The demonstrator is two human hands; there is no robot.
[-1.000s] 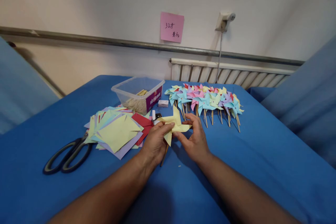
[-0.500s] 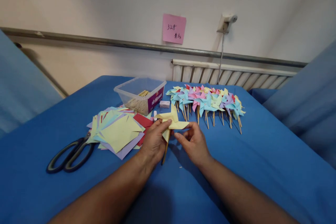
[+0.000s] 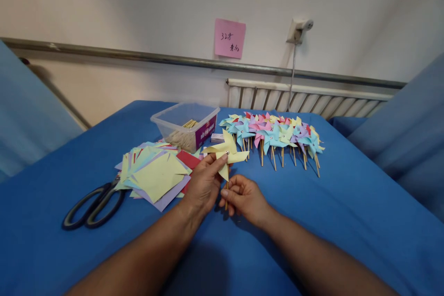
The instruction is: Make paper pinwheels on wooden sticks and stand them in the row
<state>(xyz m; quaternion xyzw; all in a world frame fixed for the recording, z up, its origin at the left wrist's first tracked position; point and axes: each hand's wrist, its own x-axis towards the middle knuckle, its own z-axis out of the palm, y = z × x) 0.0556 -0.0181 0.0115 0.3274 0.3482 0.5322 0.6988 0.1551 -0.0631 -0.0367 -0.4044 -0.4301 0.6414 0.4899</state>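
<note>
A pale yellow paper pinwheel (image 3: 233,153) faces me above the blue table, with a silvery pin at its centre and a thin wooden stick (image 3: 226,186) below. My left hand (image 3: 205,179) is closed on the pinwheel from the left, its thumb against the paper near the centre; some of its fingers are hidden behind the paper. My right hand (image 3: 244,198) pinches the stick under the lowest blade, the thumb in front and fingers curled round. Left of my hands lies a stack of coloured paper pieces (image 3: 157,176).
Scissors (image 3: 93,206) with dark handles lie at the left, blades under the paper. Behind stands a clear plastic box (image 3: 185,125) holding wooden sticks, beside a small box (image 3: 217,138). Many finished-looking pinwheels (image 3: 272,136) lie in rows at the back right, before a radiator (image 3: 305,95).
My right hand has moved down from beside the paper and now grips the stick. The pinwheel has turned more upright towards me, and the pin at its centre now shows.
</note>
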